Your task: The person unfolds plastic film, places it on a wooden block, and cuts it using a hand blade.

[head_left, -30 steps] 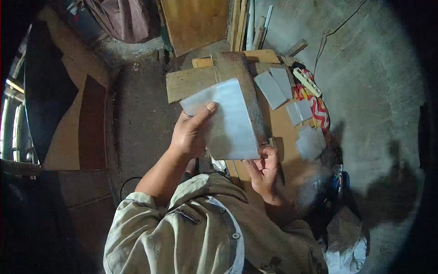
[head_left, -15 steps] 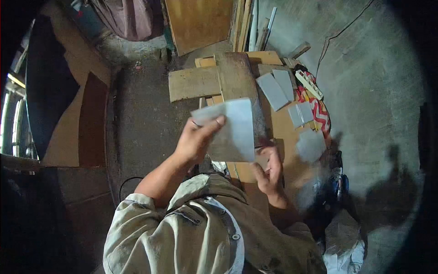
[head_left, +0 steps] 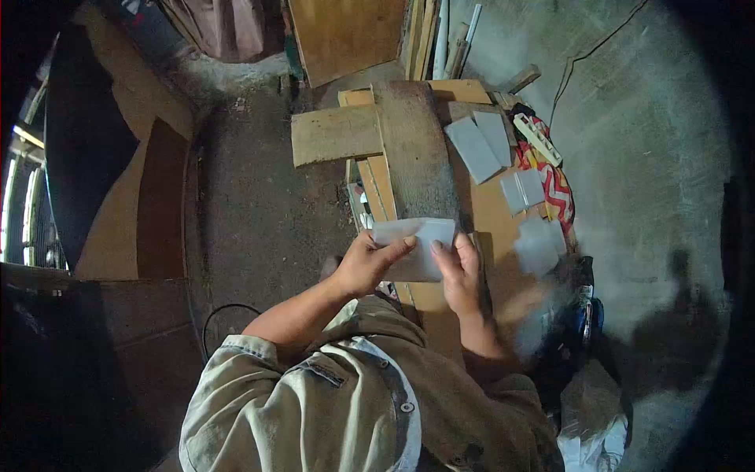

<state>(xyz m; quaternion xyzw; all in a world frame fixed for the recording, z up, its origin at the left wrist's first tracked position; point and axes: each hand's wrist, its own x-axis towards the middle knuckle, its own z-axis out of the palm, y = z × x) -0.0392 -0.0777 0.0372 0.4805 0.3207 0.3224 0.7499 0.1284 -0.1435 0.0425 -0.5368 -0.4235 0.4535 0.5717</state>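
Both hands hold a small stack of pale, translucent plastic sheets [head_left: 419, 266] in front of my body. My left hand [head_left: 368, 266] grips its left side with the thumb lying on top. On the right side, my right hand [head_left: 462, 275] pinches it, thumb also on top; the fingers underneath are mostly hidden. Below the sheets lies a long worn wooden plank [head_left: 421, 157]. To the right, more pale sheets [head_left: 473, 149] rest on the brown work surface [head_left: 495, 216], with a smaller banded-looking bundle [head_left: 523, 191] and another pale pile [head_left: 539, 244] nearer me.
A white power strip [head_left: 538, 140] and a red-and-white patterned cloth [head_left: 560, 197] lie along the right edge by the wall. A shorter board [head_left: 334, 138] juts out left of the plank. Cardboard [head_left: 161, 204] stands at the left. Boards and pipes [head_left: 444, 47] lean at the back.
The sheets have come down and toward a flatter tilt. My right hand, earlier blurred at their lower edge, now grips their right side; my left hand has shifted slightly right and lower.
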